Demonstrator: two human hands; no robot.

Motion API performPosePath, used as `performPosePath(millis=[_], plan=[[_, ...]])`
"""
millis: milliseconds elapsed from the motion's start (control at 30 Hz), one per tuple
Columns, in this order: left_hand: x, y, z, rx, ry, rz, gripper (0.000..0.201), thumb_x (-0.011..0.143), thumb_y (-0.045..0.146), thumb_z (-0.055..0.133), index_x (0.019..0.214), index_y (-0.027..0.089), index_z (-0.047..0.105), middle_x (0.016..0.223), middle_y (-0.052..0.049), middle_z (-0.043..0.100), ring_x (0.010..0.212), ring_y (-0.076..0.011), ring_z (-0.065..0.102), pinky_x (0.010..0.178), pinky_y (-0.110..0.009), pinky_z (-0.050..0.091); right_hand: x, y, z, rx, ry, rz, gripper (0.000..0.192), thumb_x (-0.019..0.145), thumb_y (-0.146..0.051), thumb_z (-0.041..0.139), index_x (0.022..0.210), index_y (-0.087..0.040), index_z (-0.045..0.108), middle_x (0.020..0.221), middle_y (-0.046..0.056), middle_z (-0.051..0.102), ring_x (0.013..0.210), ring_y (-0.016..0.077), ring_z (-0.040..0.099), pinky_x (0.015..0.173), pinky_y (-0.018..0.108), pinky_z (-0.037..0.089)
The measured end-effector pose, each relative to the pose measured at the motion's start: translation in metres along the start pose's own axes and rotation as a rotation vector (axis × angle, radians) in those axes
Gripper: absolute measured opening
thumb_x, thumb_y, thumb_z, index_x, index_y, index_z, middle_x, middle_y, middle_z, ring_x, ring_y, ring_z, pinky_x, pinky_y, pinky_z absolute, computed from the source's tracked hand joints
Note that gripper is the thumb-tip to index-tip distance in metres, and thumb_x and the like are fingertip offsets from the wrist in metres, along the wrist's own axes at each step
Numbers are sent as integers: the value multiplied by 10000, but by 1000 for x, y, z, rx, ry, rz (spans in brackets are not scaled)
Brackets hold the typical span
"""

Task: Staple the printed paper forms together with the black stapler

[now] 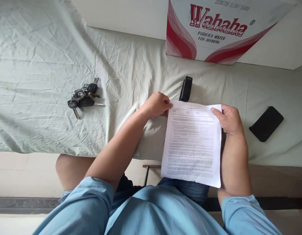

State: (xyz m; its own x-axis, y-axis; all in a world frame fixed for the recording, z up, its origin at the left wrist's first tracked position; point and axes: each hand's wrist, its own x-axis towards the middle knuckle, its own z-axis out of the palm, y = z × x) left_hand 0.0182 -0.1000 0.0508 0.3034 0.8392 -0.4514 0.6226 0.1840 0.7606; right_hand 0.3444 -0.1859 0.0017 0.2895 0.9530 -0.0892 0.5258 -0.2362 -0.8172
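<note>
A printed sheet of paper is held up in front of my body, its top toward the cloth-covered surface and its lower edge over my lap. My left hand pinches its upper left corner between thumb and fingers. At the upper right corner, my right hand grips the sheet with the thumb on top and the fingers behind. Just beyond the paper's top edge stands a small black object, its lower end close to the sheet; I cannot tell its kind. A bit of red shows under my left hand.
A bunch of keys lies on the wrinkled pale green cloth to the left. On the right rests a flat black pouch or phone-like thing. A white and red Wahaha water carton stands at the back.
</note>
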Motion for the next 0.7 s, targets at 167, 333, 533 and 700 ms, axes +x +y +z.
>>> performPosePath(millis=[167,333,533,700], plan=[[8,1,10,90,106,-47,477,1029,158,695,568,212,585,606,-3,630,547,-126,475,646,-353,386,2,-1,1,-34,36,39,282,899,-491,853,785,-251,759,665,-4,669,686,214,638,569,319,471],[19,1,20,186,184,43,510,984,101,681,535,234,479,553,0,543,580,-137,421,648,-351,333,6,1,3,-94,65,0,331,899,-532,828,752,-268,694,626,-15,579,675,208,572,587,330,423],[29,-21,41,167,426,311,211,1011,185,657,809,207,713,777,-44,675,706,-179,485,713,-340,355,11,8,6,-130,162,-100,382,887,-499,805,666,-287,578,597,-26,466,641,180,437,594,347,348],[20,-48,48,237,469,506,654,999,97,548,1536,327,843,1485,-117,708,1009,-220,628,776,-337,432,10,5,6,-130,158,-96,379,876,-469,748,639,-280,521,601,-26,463,638,163,416,593,338,322]])
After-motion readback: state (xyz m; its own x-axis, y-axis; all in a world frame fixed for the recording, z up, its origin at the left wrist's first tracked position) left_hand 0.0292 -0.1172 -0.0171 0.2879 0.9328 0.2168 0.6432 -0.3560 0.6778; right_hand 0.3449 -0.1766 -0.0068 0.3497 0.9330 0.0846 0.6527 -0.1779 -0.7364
